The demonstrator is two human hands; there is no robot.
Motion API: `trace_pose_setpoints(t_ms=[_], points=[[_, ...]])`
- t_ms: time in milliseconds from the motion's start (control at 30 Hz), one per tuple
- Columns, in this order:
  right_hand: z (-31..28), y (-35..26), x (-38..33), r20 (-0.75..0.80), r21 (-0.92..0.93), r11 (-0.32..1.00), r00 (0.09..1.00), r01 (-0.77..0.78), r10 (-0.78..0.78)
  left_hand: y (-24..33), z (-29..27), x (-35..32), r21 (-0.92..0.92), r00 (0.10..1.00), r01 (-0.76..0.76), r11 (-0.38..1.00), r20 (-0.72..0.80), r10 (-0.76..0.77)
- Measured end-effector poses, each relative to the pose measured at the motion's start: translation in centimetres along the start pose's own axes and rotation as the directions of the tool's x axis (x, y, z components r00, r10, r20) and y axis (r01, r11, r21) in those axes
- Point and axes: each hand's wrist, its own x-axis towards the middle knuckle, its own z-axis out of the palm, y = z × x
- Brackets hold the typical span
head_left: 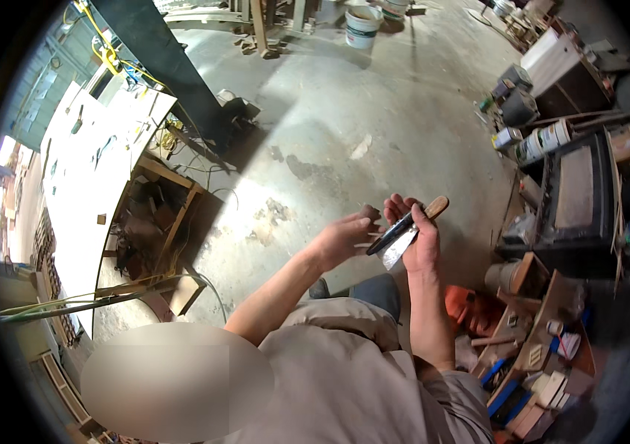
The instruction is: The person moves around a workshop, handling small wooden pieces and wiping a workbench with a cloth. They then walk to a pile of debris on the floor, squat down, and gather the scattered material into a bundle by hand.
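Note:
In front of my body, my right hand (422, 240) is closed round two slim tools lying side by side. One is a putty knife with a pale metal blade (399, 249) pointing toward me; a wooden handle end (439, 206) sticks out past my thumb. The other is a long black-handled tool (389, 235), its kind unclear. My left hand (337, 240) is close by on the left, its fingertips near the black tool's end. A small brown piece (370, 212) shows at its thumb and fingers, apparently pinched; its material is unclear.
A white-topped workbench (82, 174) with scattered tools stands left, beside a dark steel column (174, 66). Cables and a hose (215, 292) hang near it. White buckets (362, 28) stand at the far side. At right are a black cabinet (578, 192) and wooden boxes (526, 333) of supplies.

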Motion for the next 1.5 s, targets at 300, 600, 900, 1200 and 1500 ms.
trace_pose_setpoints(t_ms=[300,600,900,1200,1500], points=[[4.6,-1.0,21.5,0.092,-0.322,0.946,0.994,-0.025,0.058,12.4,-2.7,14.4,0.315,0.944,-0.22,0.923,-0.169,0.283],[9.4,-7.3,41.6,0.298,-0.843,0.468,0.955,0.264,-0.002,26.9,-5.1,24.5,0.169,0.864,-0.284,0.944,-0.38,0.329],[19.3,-8.9,59.0,0.176,-0.948,0.315,0.742,-0.049,0.647,41.4,-14.3,33.0,0.069,0.729,-0.497,0.865,-0.508,0.46],[34.7,-2.6,82.5,0.641,-0.687,0.717,0.562,0.115,0.523,67.5,-27.1,38.3,-0.289,0.757,-0.618,0.731,-0.472,0.452],[52.1,2.2,110.4,0.895,-0.431,-0.372,0.442,0.822,-0.06,92.5,-34.0,40.5,-0.206,0.691,-0.669,0.714,-0.526,0.495]])
